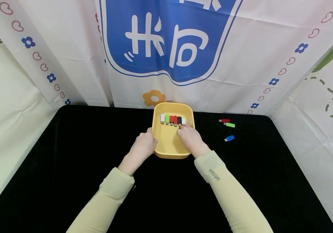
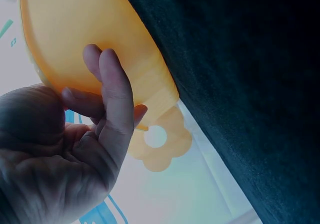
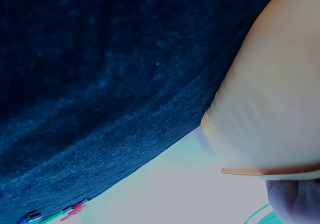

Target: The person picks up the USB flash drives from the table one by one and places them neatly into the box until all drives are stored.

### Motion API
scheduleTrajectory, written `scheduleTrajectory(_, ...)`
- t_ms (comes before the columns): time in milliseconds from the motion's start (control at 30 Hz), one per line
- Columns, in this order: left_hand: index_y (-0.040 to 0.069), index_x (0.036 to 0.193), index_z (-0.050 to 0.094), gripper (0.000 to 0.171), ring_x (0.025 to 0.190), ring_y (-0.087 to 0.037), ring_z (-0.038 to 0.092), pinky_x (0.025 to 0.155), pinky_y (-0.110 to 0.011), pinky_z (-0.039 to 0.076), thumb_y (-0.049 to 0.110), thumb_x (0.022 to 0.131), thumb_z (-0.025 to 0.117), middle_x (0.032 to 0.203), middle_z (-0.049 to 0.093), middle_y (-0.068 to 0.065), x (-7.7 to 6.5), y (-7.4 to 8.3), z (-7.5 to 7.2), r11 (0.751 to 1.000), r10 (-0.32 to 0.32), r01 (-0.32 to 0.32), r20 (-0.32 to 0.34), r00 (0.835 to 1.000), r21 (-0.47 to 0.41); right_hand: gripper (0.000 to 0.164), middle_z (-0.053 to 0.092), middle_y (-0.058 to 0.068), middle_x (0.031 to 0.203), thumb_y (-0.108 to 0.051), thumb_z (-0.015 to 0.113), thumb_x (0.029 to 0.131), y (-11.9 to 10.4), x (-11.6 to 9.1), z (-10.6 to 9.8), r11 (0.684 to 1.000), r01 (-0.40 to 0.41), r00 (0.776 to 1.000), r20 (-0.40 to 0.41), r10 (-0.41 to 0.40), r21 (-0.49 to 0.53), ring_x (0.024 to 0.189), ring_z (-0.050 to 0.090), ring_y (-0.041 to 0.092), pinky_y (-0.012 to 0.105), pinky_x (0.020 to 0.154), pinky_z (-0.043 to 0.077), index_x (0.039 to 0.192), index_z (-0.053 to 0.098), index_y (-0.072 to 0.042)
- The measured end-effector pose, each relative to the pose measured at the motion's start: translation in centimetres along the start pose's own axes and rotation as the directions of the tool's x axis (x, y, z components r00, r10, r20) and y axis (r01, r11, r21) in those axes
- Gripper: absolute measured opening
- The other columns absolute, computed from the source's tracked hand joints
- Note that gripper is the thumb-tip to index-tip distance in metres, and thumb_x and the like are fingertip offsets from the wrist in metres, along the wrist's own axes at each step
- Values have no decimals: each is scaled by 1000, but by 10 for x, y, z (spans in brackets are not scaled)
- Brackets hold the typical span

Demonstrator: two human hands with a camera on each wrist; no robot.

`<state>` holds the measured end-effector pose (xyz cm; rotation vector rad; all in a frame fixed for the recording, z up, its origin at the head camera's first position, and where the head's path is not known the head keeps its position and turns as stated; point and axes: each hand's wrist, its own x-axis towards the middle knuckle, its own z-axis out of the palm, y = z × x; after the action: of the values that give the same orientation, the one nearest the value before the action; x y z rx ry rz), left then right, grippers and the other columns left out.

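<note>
A yellow plastic bin (image 1: 169,147) stands at the back middle of the black table. Inside it, near the far end, USB flash drives lie side by side: a white one (image 1: 162,118), a green one (image 1: 167,119), two red ones (image 1: 175,120), a black one (image 1: 179,121) and another white one (image 1: 183,121). My left hand (image 1: 144,143) holds the bin's left wall, its fingers (image 2: 117,84) bent against the outside. My right hand (image 1: 190,137) reaches over the right rim and pinches the rightmost white drive; its fingertips are partly hidden. The right wrist view mostly shows the bin's outer wall (image 3: 270,109).
To the right of the bin, a red drive (image 1: 224,120), a green drive (image 1: 229,125) and a blue drive (image 1: 229,138) lie on the black cloth (image 1: 96,136). Behind the table hangs a white curtain (image 1: 79,64) with a blue printed emblem.
</note>
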<state>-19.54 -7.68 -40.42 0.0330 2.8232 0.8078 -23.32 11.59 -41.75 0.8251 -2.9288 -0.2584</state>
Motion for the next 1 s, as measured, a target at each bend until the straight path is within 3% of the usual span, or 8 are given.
scheduleTrajectory(267,-2,125,49,29,52,-19,59,44,-25,44,14,100,49,74,61,-11,1,0,0,1000,8,-8,-8,1000,-10,21,71,17,104,8,50,94,0,0,-1,1000,4,1000,17,-4,-3,99,63,31,39,89,56,97,69,-1)
scheduleTrajectory(633,-2,127,48,30,52,-19,59,44,-25,45,14,101,48,74,61,-10,1,-1,1,1000,-1,1,7,1000,-6,22,71,17,106,9,51,93,1,0,0,1000,10,1000,-30,-10,18,99,64,32,39,90,56,101,69,-1)
scheduleTrajectory(767,-2,125,49,29,53,-20,59,44,-25,44,14,101,48,74,60,-11,1,0,0,1000,1,-1,6,1000,2,23,70,18,111,6,51,97,2,2,0,995,-4,998,-55,9,97,99,66,32,39,87,57,111,68,0)
scheduleTrajectory(1000,-2,124,49,29,53,-20,58,44,-25,43,14,100,48,74,60,-10,1,0,0,1000,2,-2,5,1000,6,22,70,12,111,-13,66,96,6,1,-1,958,-19,986,-154,65,286,101,68,28,42,89,57,115,70,-3)
